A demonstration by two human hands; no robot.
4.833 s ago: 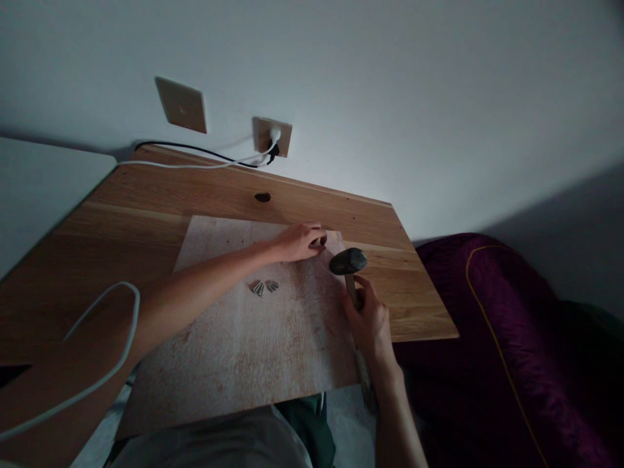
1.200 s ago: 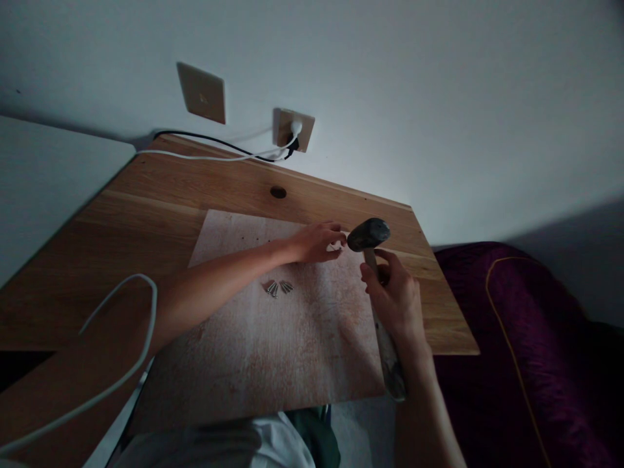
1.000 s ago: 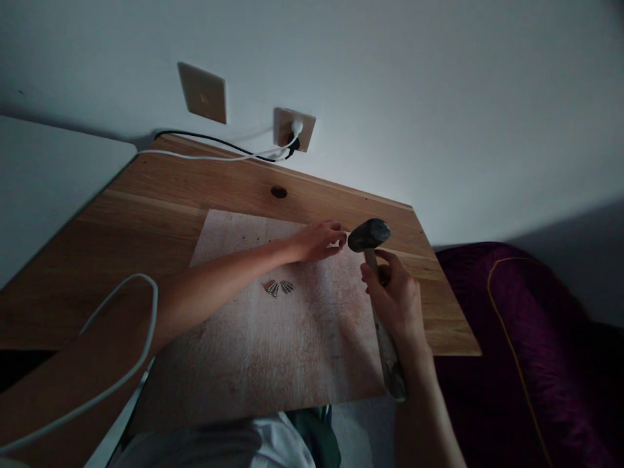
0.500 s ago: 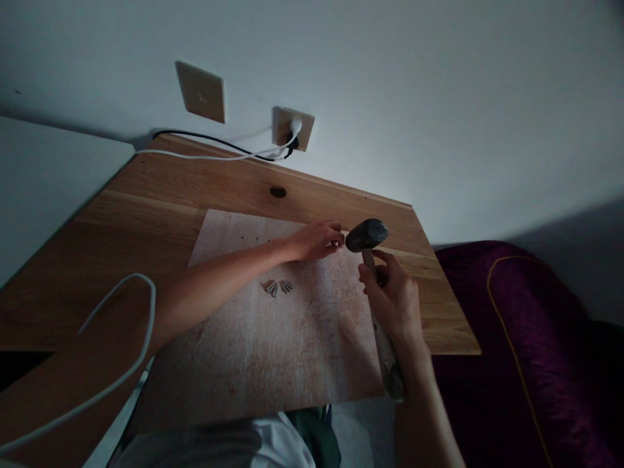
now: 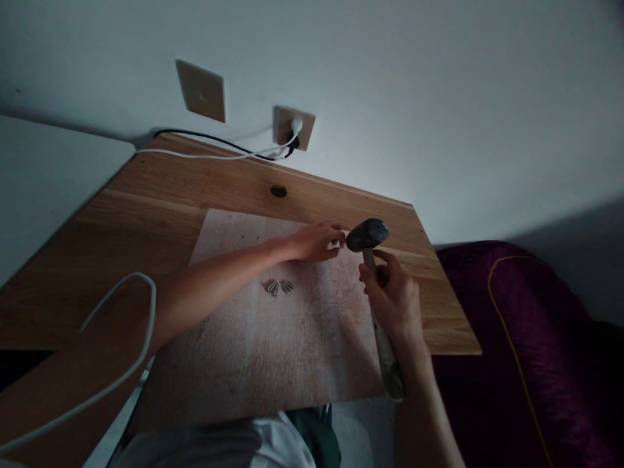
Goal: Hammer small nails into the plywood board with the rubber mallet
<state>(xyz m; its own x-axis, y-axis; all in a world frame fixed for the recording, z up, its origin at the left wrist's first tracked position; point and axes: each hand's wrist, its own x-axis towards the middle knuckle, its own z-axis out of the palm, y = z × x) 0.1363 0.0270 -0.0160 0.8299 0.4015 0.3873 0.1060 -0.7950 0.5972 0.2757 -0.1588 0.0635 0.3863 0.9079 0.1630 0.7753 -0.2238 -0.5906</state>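
Note:
My right hand (image 5: 396,298) is wrapped around the upper handle of a hammer (image 5: 365,235) with a thick dark head. The lower part of the handle slants down past my wrist. My left hand (image 5: 318,242) rests at the far right part of a pale, wood-patterned board (image 5: 273,351). Its fingers are curled together right beside the hammer head; whatever is between the fingertips is hidden. A small cluster of metal screws or nails (image 5: 277,287) lies on the board, nearer to me than my left forearm.
The board lies on a wooden desk (image 5: 146,214) with a round cable hole (image 5: 278,191). Behind is a wall socket (image 5: 305,127) with plugged-in black and white cables. A white cable (image 5: 112,383) loops over my left arm. A purple velvet seat (image 5: 536,338) stands to the right.
The fingers of my left hand have shifted slightly, with a wider gap showing between thumb and forefinger. The hammer and my right hand stay almost in place.

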